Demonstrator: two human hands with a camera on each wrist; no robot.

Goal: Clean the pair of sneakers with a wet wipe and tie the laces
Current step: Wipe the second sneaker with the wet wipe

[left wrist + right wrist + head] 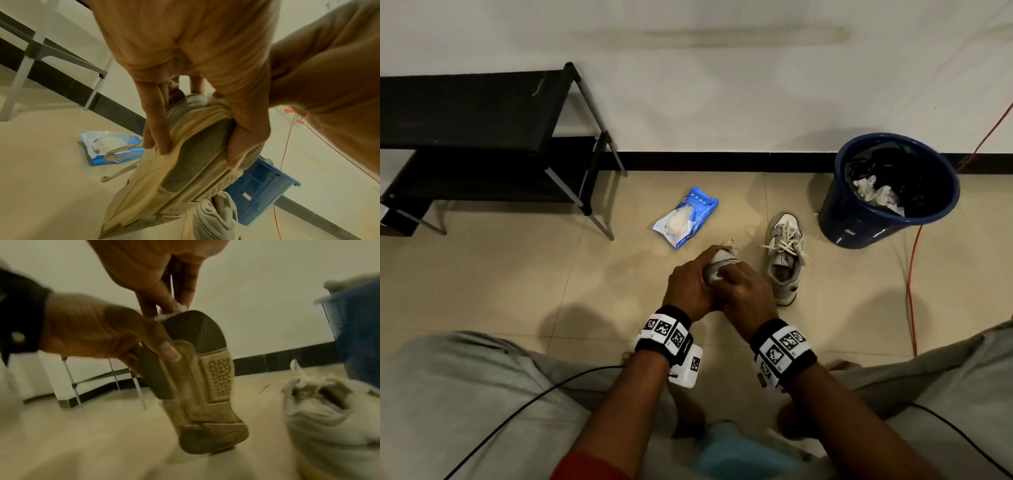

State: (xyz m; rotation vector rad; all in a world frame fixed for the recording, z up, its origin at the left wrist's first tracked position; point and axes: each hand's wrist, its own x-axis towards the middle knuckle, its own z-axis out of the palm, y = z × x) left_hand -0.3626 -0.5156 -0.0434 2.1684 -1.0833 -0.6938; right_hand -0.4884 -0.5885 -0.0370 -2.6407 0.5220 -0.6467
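My left hand [693,281] holds one grey and cream sneaker [722,262] off the floor, toe down and sole toward me. Its thumb lies on the sole [195,378] and its fingers [156,129] wrap the side near the heel. My right hand [174,305] pinches a crumpled white wet wipe [176,311] against the heel edge of that sneaker. The second sneaker [786,257] stands on the floor just to the right, its laces loose. The blue pack of wet wipes [686,221] lies open on the floor beyond my hands.
A blue bin [887,192] with used wipes inside stands by the wall at the right. An orange cable [911,274] runs along the floor beside it. A black shoe rack [482,137] stands at the left. My knees frame the bottom of the head view.
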